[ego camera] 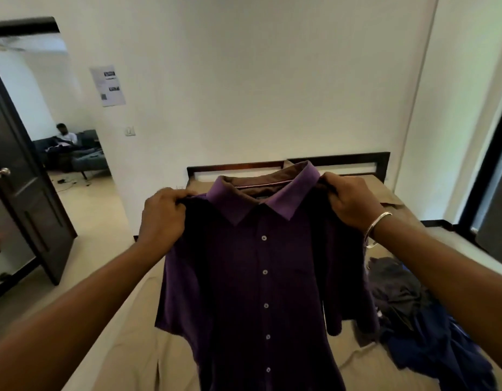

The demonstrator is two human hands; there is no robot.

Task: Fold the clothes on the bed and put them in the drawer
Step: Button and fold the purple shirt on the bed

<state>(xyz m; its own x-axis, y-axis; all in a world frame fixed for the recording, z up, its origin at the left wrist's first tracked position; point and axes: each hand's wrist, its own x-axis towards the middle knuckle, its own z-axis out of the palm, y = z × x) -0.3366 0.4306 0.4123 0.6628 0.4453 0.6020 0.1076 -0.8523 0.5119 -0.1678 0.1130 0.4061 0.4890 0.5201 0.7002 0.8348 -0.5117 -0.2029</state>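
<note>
We hold the purple button-up shirt point(261, 292) up above the bed point(125, 348), left hand point(162, 215) and right hand point(348, 201) each pinching one shoulder. Unfolded clothes point(419, 314) lie near the bed's right edge. Next, we judge, the shirt must lie flat for folding.

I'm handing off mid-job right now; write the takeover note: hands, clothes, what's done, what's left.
Left hand grips one shoulder of the purple shirt; right hand grips the other.
The shirt hangs buttoned and unfolded above the bed.
A pile of dark clothes lies unfolded on the bed's right side.
No folded item or drawer in view.
Left: fold this shirt, fold the pile, stow everything in the drawer.
</note>
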